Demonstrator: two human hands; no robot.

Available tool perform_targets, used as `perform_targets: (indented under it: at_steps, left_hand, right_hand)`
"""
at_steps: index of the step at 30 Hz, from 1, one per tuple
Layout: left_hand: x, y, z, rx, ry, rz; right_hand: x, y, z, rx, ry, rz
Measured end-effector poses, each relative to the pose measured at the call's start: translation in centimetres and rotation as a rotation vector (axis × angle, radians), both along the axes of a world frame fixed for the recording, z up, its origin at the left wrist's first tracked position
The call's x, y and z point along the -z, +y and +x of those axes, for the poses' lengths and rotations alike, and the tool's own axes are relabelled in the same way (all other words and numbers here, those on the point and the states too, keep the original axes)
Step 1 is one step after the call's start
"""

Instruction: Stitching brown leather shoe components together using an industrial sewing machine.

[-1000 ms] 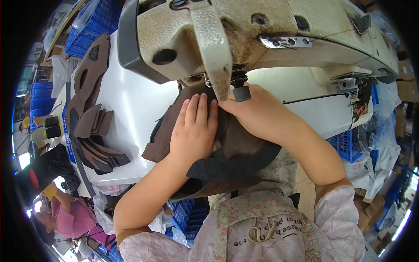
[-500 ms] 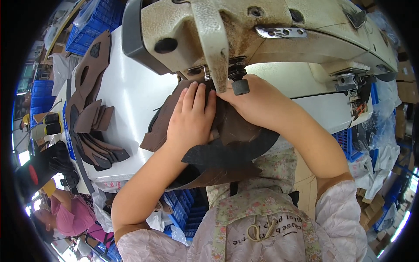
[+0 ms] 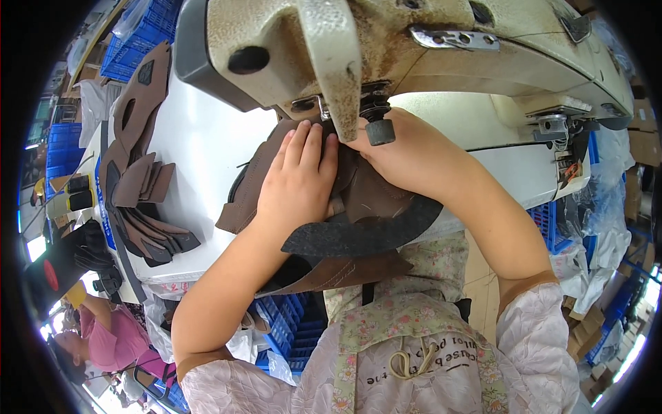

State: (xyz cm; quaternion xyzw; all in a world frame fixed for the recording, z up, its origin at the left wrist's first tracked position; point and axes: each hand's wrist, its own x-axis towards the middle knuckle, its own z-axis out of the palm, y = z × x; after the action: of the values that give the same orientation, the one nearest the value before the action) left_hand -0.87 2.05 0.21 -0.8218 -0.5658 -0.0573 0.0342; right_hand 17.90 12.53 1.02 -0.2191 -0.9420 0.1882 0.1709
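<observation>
Beneath the head of a worn cream sewing machine [image 3: 289, 48] lies a stitched brown shoe upper [image 3: 386, 200] with a black underside. Its near edge curls down over the table's front. My left hand [image 3: 298, 172] rests flat on the brown material, fingers stretched toward the needle area, holding nothing. To the right, my right hand [image 3: 400, 148] is curled at the upper's edge, close to the machine's black knob [image 3: 380, 132]. The machine hides part of its fingertips, but they appear closed on the material. The needle itself is hidden.
More brown cut pieces [image 3: 141, 176] lie piled on the white table [image 3: 200, 138] at the left. Blue crates [image 3: 293, 328] stand below the table and at the far left. A person in pink [image 3: 114, 334] sits at the lower left. Plastic bags [image 3: 607, 200] hang at the right.
The view has shifted slightly, so the machine sits a little higher and further left. Both hands stay on the shoe upper in nearly the same pose.
</observation>
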Motion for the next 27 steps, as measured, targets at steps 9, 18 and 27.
perform_targets:
  at_steps: [9, 18, 27]
  left_hand:
    - [-0.3, 0.4, 0.1, -0.017, -0.039, 0.024]
    - [0.1, 0.4, -0.1, -0.001, -0.06, 0.043]
    - [0.5, 0.5, -0.3, -0.02, -0.057, -0.033]
  right_hand:
    - [-0.8, 0.2, 0.0, 0.047, -0.034, -0.126]
    - [-1.1, 0.0, 0.2, 0.153, -0.087, -0.273]
    - [-1.4, 0.0, 0.3, 0.147, -0.068, -0.28]
